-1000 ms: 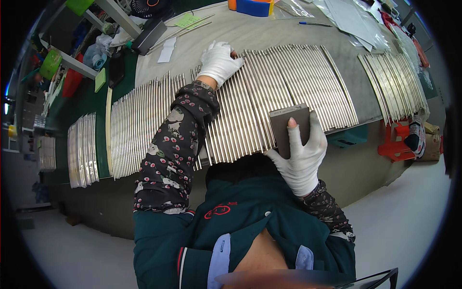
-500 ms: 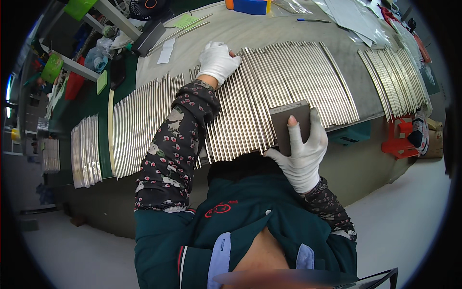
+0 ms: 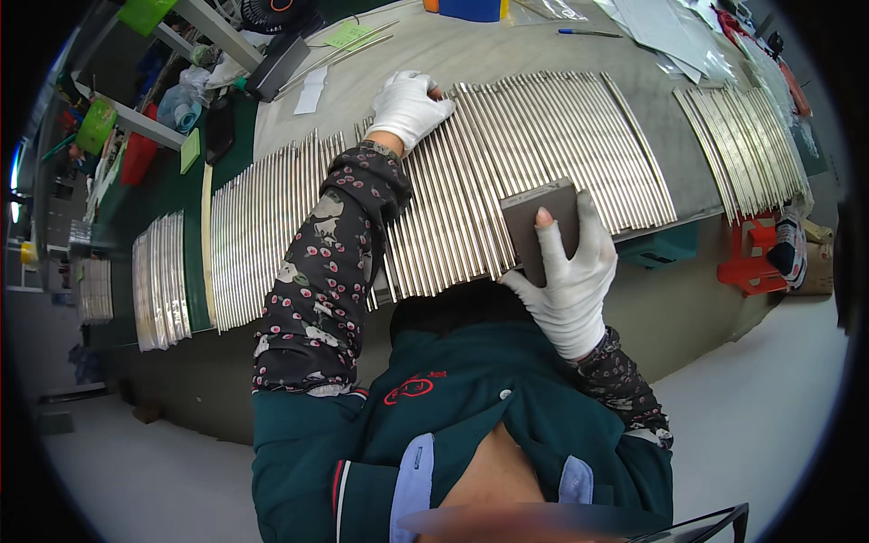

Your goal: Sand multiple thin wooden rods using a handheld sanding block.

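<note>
A wide row of slender silvery metal rods (image 3: 534, 136) lies side by side across the table. My left hand (image 3: 412, 109), in a white glove with a bare fingertip showing, is closed over the far ends of some rods at mid-row; its fingers are partly hidden. My right hand (image 3: 575, 281), also gloved, grips a flat grey-brown sanding block (image 3: 529, 226). The block rests on the near part of the rods, right of the middle, with my bare thumb tip on its upper face. What lies beneath the block is hidden.
More rods (image 3: 262, 226) continue left, beside a pale strip (image 3: 207, 244). Another rod bundle (image 3: 742, 149) lies at the right, and a wrapped bundle (image 3: 163, 281) far left. A pen (image 3: 588, 33), papers and a small fan (image 3: 276, 11) are at the back. A red stool (image 3: 751, 258) stands right.
My right hand and the sanding block have shifted slightly left and away from me over the rods. My left hand stays at the far rod ends.
</note>
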A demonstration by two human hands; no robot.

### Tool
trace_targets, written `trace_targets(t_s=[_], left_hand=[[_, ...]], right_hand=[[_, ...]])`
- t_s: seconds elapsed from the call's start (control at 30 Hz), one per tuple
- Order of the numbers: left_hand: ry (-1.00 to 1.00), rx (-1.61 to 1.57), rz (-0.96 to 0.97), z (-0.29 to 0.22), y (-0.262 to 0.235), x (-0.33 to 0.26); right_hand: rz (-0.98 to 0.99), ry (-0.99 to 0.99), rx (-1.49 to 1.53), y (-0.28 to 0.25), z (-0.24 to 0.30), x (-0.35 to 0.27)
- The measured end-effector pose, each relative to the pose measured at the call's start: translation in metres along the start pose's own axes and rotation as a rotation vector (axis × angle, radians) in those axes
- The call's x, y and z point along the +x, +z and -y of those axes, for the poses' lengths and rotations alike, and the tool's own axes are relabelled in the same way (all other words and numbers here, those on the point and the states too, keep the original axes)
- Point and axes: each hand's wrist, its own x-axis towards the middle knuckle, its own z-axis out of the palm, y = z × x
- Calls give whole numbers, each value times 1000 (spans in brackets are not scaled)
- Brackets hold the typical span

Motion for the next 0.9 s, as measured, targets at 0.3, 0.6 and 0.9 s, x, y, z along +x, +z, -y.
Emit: trace_targets(t_s=[0.3, 0.6, 0.9], left_hand=[[39, 76, -136, -2, 4, 0], [-144, 60, -53, -27, -16, -7], [-220, -987, 12, -51, -31, -32]], right_hand=[[-6, -9, 20, 0, 2, -5], [-30, -26, 6, 2, 0, -7], [-75, -23, 91, 10, -1, -11]])
